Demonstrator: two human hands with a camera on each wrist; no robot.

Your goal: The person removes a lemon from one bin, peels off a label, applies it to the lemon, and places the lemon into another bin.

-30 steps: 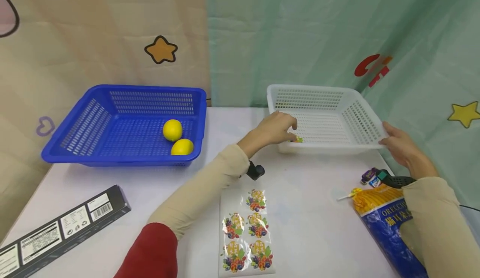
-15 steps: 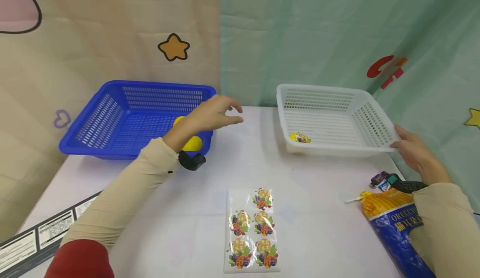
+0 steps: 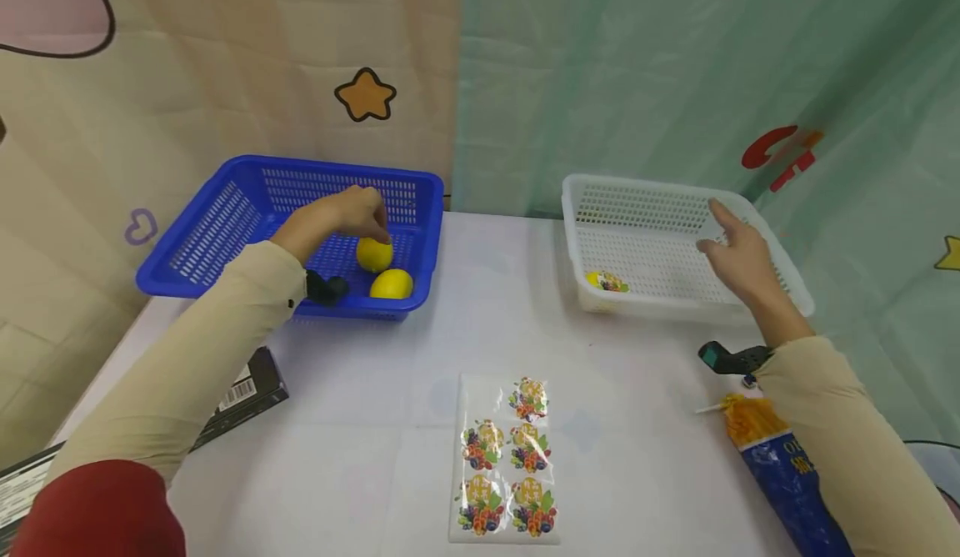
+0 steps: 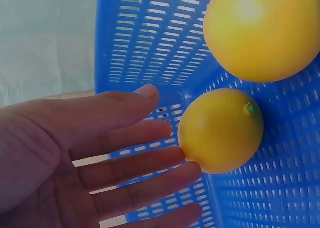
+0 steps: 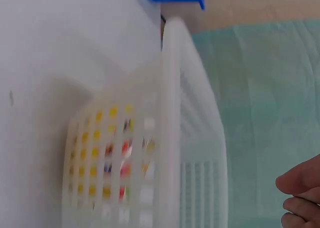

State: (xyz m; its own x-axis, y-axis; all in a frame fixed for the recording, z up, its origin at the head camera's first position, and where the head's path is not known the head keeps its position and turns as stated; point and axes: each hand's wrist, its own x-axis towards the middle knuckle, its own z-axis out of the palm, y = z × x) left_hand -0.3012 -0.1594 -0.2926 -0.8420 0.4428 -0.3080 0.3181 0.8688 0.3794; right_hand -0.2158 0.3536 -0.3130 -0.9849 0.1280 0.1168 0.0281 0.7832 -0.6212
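My left hand point(image 3: 348, 213) reaches into the blue basket point(image 3: 225, 278), above the farther yellow lemon point(image 3: 374, 257). In the left wrist view, its fingers point(image 4: 142, 165) are straight and spread, their tips at a lemon point(image 4: 220, 130) with a green stem spot. A second lemon point(image 3: 392, 284) lies nearer the basket's front wall. My right hand point(image 3: 738, 257) hovers over the right side of the white basket point(image 3: 675, 308), index finger and thumb apart, holding nothing. A yellow fruit with a printed sticker point(image 3: 606, 281) lies in that basket's front left corner, partly hidden by the wall.
A sheet of fruit stickers point(image 3: 505, 457) lies front centre on the white table point(image 3: 375, 424). A long black box point(image 3: 258, 386) lies at left under my left arm. A blue and yellow pasta bag point(image 3: 787, 474) and a lollipop point(image 3: 712, 408) lie at right. A curtain point(image 3: 510, 82) hangs behind.
My left hand has moved left from the white basket into the blue basket, leaving the stickered fruit behind. The right hand has let go of the white basket's rim and risen over it.
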